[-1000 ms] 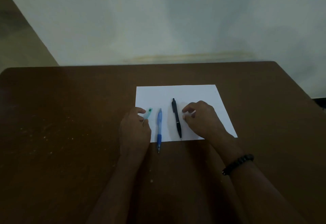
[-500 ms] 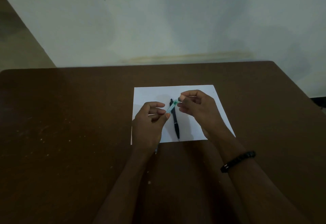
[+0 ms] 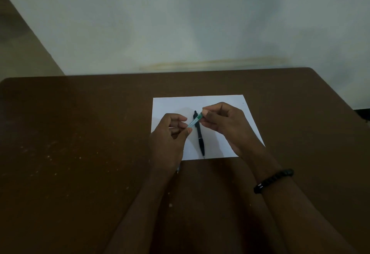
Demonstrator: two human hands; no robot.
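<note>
Head view: two hands hold one small green tube.
Its low end is pinched in the left hand, its top end in the right hand, mid-frame, over a black pen lying on white paper on the brown table.

We're looking down at a dim, plain room, and it's reading as a writing desk: a brown table is sitting against a bare pale wall, a white sheet of paper is lying on it, a black pen is resting there. Home or office isn't showing.
</note>
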